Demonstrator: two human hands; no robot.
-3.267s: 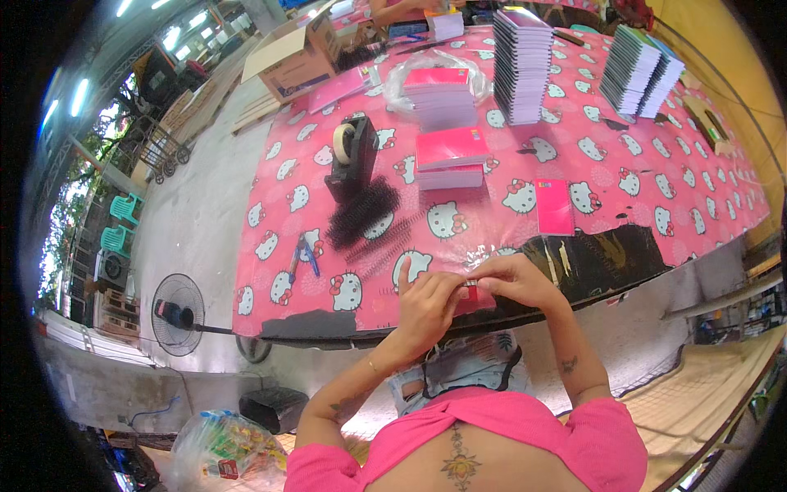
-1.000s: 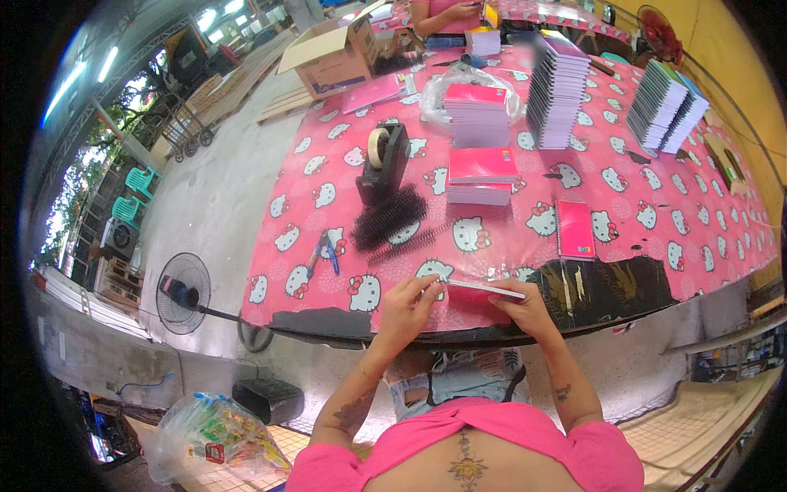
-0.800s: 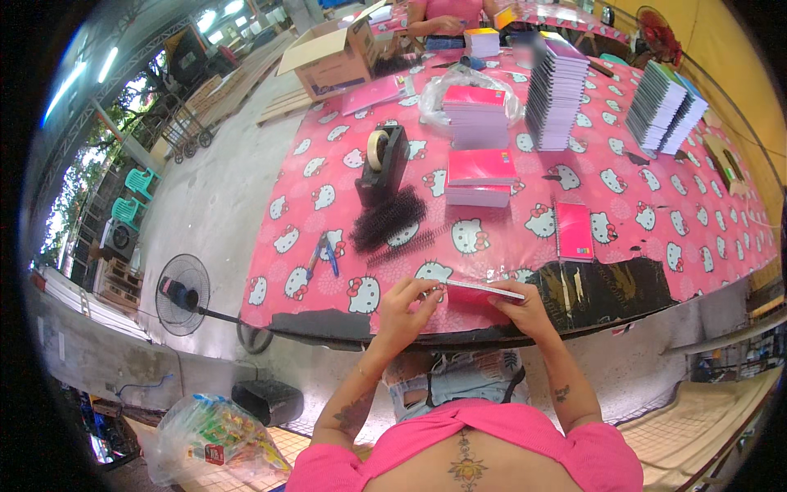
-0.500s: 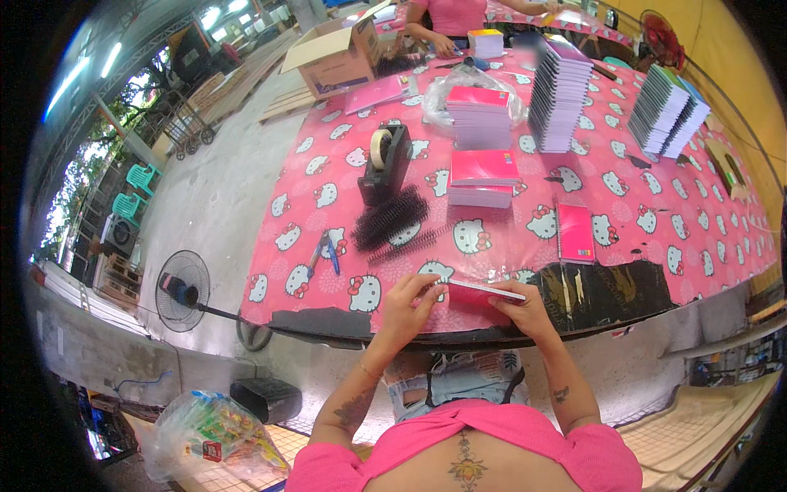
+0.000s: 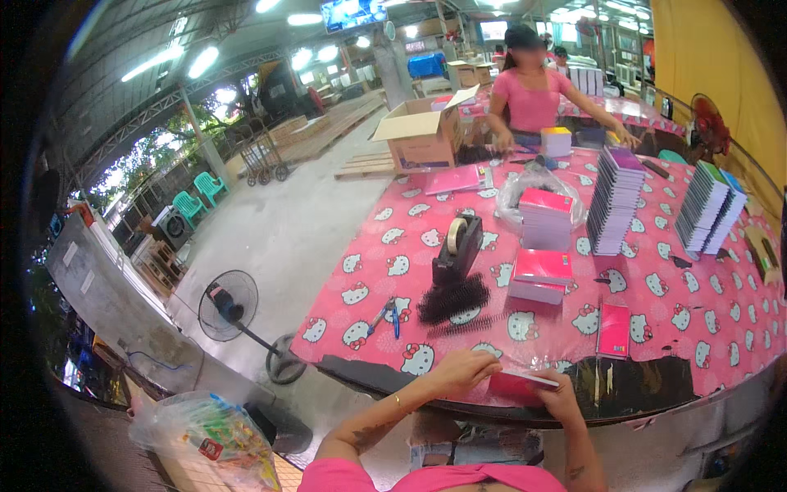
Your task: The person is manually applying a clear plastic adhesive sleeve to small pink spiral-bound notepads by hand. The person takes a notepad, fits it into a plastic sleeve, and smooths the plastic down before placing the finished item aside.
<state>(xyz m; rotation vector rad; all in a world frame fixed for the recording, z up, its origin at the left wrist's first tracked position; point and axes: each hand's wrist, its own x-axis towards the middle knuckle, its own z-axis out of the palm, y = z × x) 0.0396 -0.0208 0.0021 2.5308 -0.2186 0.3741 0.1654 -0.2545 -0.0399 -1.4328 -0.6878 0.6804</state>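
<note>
My right hand (image 5: 559,397) grips the right end of a pink-covered notebook (image 5: 516,387), held tilted over the table's near edge with its page edge upward. At the notebook's left end is my left hand (image 5: 469,371), its fingers pinched together; whatever is between them is too small to make out. A pile of black spiral binding coils (image 5: 453,300) lies beyond my left hand, with a few loose coils beside it. To the left of the pile rest blue-handled pliers (image 5: 385,318). A pink spiral-bound notebook (image 5: 613,331) lies to the right of my hands.
Pink stacks of unbound notebooks (image 5: 541,271) stand ahead, near a black tape dispenser (image 5: 457,251). Tall stacks of bound notebooks (image 5: 615,201) rise farther right. Across the table stands a person in pink (image 5: 529,102), by an open cardboard box (image 5: 420,135). A fan (image 5: 229,305) stands left.
The view has tilted up and swung left, so the scene sits lower and farther right. My left fingers have lifted slightly from the notebook's edge; my right hand keeps its grip.
</note>
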